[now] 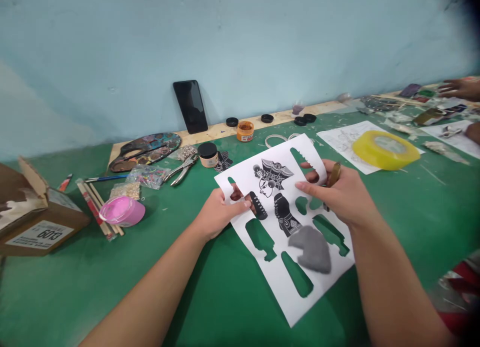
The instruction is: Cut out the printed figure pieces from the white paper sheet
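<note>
A white paper sheet (262, 257) with several cut-out holes is held up tilted above the green table. Printed on it in black and white are a figure's head with a headdress (275, 174) and patterned body parts; a blurred grey shape (313, 249) shows lower down. My left hand (219, 212) pinches the sheet's left edge, thumb on top, its fingers showing through the holes. At the upper right edge, my right hand (339, 192) grips the same sheet, thumb on the front. A brass-coloured object (333, 174) shows among its fingers; its kind I cannot make out.
Left stand a cardboard box (45, 212), pink paint jar (122, 210), wooden sticks (97, 207), pliers (182, 170) and palette (146, 149). A phone (190, 107) leans on the wall by an orange paint jar (245, 131). Right lies yellow tape (386, 149); another person's hand (461, 89) is beyond.
</note>
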{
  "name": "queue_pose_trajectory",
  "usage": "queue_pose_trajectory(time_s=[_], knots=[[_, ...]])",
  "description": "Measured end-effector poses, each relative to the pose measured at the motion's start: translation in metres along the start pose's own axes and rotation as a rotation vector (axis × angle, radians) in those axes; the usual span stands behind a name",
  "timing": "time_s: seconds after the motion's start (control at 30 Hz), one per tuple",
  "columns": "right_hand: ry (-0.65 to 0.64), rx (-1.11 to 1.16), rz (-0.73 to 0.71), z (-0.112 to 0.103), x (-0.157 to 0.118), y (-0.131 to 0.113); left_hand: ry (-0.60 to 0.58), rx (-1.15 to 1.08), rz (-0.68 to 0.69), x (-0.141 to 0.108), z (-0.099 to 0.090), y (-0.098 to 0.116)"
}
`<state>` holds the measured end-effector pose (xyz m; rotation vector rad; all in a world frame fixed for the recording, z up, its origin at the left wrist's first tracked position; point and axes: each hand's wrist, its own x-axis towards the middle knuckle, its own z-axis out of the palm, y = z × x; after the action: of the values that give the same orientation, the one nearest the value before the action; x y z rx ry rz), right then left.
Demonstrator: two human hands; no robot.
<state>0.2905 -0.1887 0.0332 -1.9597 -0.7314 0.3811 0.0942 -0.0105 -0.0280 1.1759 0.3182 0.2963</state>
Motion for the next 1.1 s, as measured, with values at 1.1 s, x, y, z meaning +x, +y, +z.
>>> queue_pose_trajectory(time_s=[1.1], knots=[[0.018,-0.050,-0.027,0.0008,-0.0024,-0.0040,0.019,0.042,0.002,0.0008,0.0013,0.0003]])
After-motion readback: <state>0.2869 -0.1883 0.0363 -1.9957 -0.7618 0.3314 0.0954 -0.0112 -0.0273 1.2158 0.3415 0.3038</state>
